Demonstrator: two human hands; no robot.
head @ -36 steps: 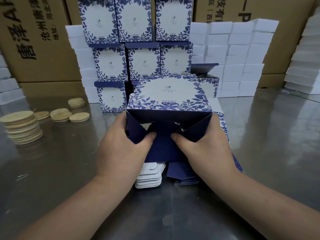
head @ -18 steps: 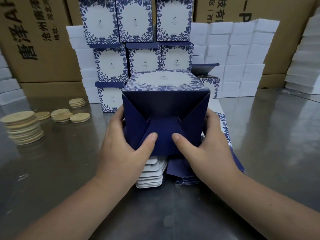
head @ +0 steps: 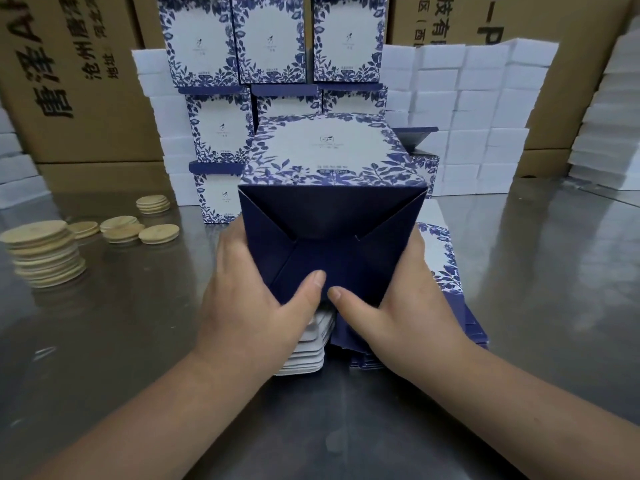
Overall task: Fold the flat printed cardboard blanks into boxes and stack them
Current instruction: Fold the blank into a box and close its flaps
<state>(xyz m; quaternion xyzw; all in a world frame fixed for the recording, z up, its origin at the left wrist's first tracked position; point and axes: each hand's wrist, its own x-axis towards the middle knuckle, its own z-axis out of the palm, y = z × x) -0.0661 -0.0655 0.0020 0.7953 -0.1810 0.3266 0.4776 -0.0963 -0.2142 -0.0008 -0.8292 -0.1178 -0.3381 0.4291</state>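
A blue-and-white floral box [head: 332,157] lies on its side in mid-air, its dark navy bottom flaps [head: 332,237] facing me and folded shut. My left hand [head: 256,299] grips the box's left side, thumb pressing the lower flap. My right hand [head: 398,306] grips the right side, its thumb pressing beside the other. Under my hands lies a pile of flat blanks [head: 446,271], with white die-cut inserts [head: 308,355] beside it. Finished boxes [head: 218,133] stand stacked behind.
Piles of round wooden lids [head: 45,254] sit on the steel table [head: 138,341] at left. White foam blocks [head: 478,116] are stacked behind and at the right edge. Large brown cartons [head: 79,81] line the back.
The navy bottom flaps went from partly open to fully tucked. The box tilted up so its bottom faces me, and my thumbs slid closer together on the lower flap.
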